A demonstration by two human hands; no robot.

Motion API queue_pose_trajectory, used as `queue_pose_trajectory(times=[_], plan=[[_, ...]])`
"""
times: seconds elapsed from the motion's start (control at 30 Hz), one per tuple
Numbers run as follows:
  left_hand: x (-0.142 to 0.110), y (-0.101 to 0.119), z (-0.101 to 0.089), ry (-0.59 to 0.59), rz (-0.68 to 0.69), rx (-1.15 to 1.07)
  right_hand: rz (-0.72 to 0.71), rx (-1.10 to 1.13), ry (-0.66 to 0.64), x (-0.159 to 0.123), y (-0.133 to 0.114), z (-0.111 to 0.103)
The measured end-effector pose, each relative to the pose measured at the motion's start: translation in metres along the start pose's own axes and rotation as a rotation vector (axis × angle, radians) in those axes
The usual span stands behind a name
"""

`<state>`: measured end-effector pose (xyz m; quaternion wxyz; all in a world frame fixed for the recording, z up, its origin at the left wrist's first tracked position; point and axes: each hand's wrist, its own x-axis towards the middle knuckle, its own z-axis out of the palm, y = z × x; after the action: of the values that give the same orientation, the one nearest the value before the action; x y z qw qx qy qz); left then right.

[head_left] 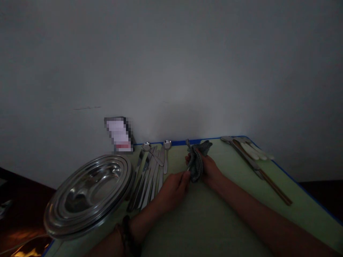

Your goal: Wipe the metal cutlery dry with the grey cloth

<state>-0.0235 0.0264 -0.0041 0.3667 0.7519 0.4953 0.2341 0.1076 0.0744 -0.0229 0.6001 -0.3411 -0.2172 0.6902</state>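
My right hand (208,167) is wrapped around a crumpled grey cloth (198,157) near the far middle of the green table (214,221). My left hand (173,187) is closed in a pinch just left of the cloth's lower end, touching it; whether a utensil sits inside the cloth is hidden. A row of steel spoons and knives (150,171) lies directly to the left of my left hand.
A stack of oval steel trays (88,196) overhangs the table's left edge. More utensils with white and wooden handles (254,160) lie at the far right. A small box (119,135) stands against the wall. The table's blue edge (308,192) runs along the right.
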Motion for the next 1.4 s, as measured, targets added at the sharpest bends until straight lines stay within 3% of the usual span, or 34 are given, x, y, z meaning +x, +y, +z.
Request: queue_pose_trajectory(times=[0.23,0.47,0.67,0.83,1.03,1.23,1.4], plan=[[0.000,-0.001,-0.001,-0.018,-0.006,0.032,0.077,-0.043,-0.139,0.007,-0.005,-0.004],[0.000,0.000,0.001,-0.012,0.028,0.157,-0.003,-0.011,-0.030,0.010,-0.005,-0.002],[-0.004,0.002,0.001,-0.037,0.059,0.229,-0.203,-0.230,0.088,0.010,-0.003,-0.004],[-0.005,0.001,0.000,-0.067,0.029,0.035,-0.235,-0.379,0.076,0.008,-0.005,-0.006],[-0.003,-0.008,-0.002,-0.037,-0.005,-0.231,-0.220,-0.380,-0.010,0.011,-0.001,-0.008],[0.000,-0.006,-0.002,-0.025,-0.031,-0.219,-0.155,-0.397,-0.175,0.012,0.000,-0.010],[0.004,-0.007,0.000,0.036,0.013,-0.014,-0.097,-0.390,-0.219,0.012,-0.003,-0.008]])
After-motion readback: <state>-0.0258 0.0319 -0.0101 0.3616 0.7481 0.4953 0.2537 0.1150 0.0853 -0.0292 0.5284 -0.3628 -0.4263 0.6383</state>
